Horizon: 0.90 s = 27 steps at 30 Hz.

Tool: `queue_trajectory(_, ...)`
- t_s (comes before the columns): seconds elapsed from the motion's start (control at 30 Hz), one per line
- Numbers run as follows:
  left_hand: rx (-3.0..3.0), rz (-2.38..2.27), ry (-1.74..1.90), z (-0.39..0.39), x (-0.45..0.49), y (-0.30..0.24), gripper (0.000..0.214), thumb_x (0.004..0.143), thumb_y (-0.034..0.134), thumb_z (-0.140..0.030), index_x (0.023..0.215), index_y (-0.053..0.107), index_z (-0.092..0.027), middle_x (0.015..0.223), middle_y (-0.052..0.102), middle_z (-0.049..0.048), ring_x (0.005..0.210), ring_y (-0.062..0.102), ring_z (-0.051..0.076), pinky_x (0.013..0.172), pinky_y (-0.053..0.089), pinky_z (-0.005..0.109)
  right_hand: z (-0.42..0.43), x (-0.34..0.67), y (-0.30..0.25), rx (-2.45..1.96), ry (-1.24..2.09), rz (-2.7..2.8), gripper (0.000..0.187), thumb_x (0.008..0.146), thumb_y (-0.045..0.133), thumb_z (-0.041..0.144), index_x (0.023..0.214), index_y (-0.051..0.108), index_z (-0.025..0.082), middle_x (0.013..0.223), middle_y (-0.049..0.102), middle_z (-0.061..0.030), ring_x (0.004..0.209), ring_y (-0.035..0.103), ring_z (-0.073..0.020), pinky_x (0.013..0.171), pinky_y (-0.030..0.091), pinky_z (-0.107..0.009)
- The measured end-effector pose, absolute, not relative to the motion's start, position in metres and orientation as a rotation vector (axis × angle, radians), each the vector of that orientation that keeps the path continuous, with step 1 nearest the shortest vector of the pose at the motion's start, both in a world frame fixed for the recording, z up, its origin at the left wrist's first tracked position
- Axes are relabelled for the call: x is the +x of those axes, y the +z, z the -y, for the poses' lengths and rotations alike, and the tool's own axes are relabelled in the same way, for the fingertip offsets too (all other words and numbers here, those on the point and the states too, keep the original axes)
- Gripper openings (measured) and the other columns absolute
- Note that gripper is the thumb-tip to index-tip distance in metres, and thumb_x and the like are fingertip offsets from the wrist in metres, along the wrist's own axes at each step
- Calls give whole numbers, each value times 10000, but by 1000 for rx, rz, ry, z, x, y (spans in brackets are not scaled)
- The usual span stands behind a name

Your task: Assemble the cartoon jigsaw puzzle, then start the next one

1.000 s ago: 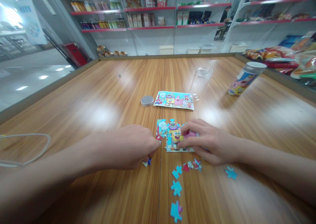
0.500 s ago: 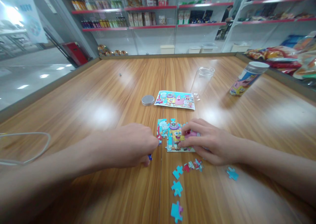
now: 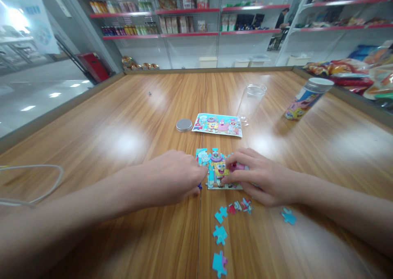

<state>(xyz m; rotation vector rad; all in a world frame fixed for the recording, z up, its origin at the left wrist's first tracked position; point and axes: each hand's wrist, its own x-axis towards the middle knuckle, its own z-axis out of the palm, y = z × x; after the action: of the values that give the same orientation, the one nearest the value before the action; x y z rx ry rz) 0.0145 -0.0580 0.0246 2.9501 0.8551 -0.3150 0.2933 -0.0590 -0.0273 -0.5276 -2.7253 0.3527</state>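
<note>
A partly joined cartoon jigsaw puzzle (image 3: 216,170) lies flat on the wooden table. My left hand (image 3: 181,174) is closed at its lower left side, holding a small blue puzzle piece (image 3: 199,186) that shows under the fingers. My right hand (image 3: 260,174) rests with fingers spread on the puzzle's right part, covering some of it. Loose pieces lie nearer to me: a light blue piece (image 3: 220,215), a second blue piece (image 3: 220,234), a blue and purple piece (image 3: 220,263) and several red and white ones (image 3: 240,206). Another blue piece (image 3: 289,216) sits below my right wrist.
Beyond the puzzle lie a picture card (image 3: 217,125) and a round silver lid (image 3: 184,125). A clear plastic tube (image 3: 251,103) and a printed can with white lid (image 3: 307,98) stand farther right. A white cable (image 3: 58,180) loops at left. Shelves (image 3: 190,34) line the back.
My left hand has moved right and slightly up with the blue piece, to the puzzle's lower left edge. My right hand has stayed in place on the puzzle.
</note>
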Motion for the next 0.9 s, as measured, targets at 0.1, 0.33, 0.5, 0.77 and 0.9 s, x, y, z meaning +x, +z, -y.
queue_trajectory(0.1,2922,-921,-337,58,19,26,100,866,732,-261,841,677,-181,705,703,45,607,667,211,518,388,273,59,293,-27,-524,354,2724,413,865,530,88,1235,646,229,1163,556,-108,1018,505,-243,883,433,-421)
queue_trajectory(0.33,2874,-993,-383,57,21,28,117,871,734,-290,836,699,-183,725,721,54,641,684,227,529,385,275,59,295,-29,-534,344,2732,413,872,533,95,1245,639,238,1171,553,-105,1022,498,-242,885,432,-425)
queue_trajectory(0.5,2871,-989,-375,55,21,29,135,859,760,-304,874,701,-184,752,730,50,664,697,229,527,378,273,59,294,-28,-525,339,2721,401,864,534,85,1220,644,232,1165,559,-105,1010,500,-237,884,437,-418)
queue_trajectory(0.77,2831,-1033,-366,53,16,27,173,835,785,-316,881,673,-192,774,731,38,684,705,230,523,374,270,60,293,-27,-523,334,2728,397,859,534,91,1214,641,233,1159,558,-103,1009,507,-239,888,441,-415)
queue_trajectory(0.9,2788,-1065,-379,51,17,26,156,848,764,-320,873,671,-197,765,718,38,679,682,221,515,337,263,59,295,-29,-532,331,2728,380,863,543,104,1207,640,232,1170,556,-103,1013,506,-241,890,441,-417)
